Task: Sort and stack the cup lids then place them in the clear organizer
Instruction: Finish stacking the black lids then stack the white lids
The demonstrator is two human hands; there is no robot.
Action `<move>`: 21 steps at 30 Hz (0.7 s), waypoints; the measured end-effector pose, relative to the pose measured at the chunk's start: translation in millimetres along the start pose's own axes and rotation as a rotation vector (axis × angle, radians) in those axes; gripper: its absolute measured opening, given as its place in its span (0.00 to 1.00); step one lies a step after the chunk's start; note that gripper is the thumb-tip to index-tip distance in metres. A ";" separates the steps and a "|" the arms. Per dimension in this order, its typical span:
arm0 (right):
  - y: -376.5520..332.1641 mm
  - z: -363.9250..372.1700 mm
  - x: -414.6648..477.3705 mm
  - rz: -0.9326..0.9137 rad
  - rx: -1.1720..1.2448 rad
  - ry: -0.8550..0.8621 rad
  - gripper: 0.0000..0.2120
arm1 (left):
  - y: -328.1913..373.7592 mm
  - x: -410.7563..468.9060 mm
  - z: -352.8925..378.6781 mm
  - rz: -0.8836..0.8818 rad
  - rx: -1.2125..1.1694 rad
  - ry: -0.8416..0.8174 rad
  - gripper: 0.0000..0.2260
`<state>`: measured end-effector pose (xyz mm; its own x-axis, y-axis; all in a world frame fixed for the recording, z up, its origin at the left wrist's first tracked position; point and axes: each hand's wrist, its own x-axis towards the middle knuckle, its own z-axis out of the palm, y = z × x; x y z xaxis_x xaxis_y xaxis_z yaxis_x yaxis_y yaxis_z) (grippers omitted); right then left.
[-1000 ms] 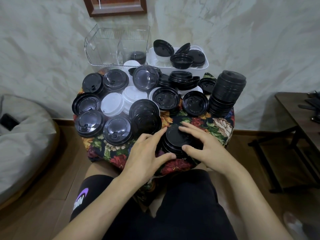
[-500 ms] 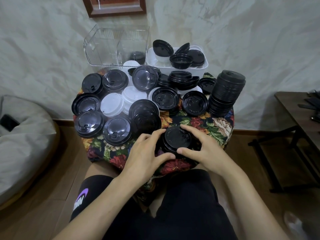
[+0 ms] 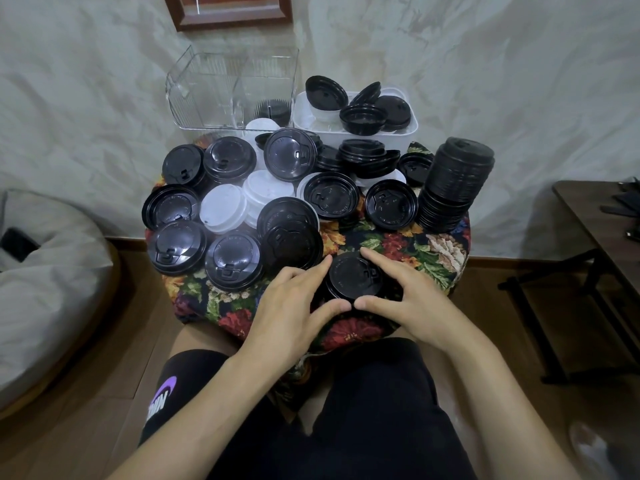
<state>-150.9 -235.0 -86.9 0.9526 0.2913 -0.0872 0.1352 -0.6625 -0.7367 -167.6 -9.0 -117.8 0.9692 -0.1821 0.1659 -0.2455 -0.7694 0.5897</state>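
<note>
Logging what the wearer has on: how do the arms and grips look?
Left grip and right grip are bare: no gloves, rings or watch. Forearms are bare too, no sleeves in view. Below them, black shorts with a purple logo on the left leg.

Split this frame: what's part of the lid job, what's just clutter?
Job: black lid stack, gripped by left hand and right hand; tall lid stack; loose white lids; clear organizer; white bin of lids.
Clutter: picture frame; beanbag; dark side table.
</note>
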 end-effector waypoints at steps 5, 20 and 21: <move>-0.6 1.0 0.5 -0.015 -0.023 -0.004 0.40 | 2.7 -2.1 -0.2 0.024 0.032 0.013 0.39; 7.3 8.1 -4.5 0.012 0.015 0.039 0.35 | -14.1 -3.7 -5.7 0.113 0.177 0.306 0.11; 7.0 7.5 -4.9 0.009 0.012 0.038 0.34 | -13.5 -3.3 -4.9 0.106 0.198 0.304 0.11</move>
<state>-156.6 -235.9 -96.7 0.9634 0.2591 -0.0683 0.1238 -0.6564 -0.7442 -167.5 5.0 -122.4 0.8810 -0.1005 0.4624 -0.3070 -0.8649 0.3970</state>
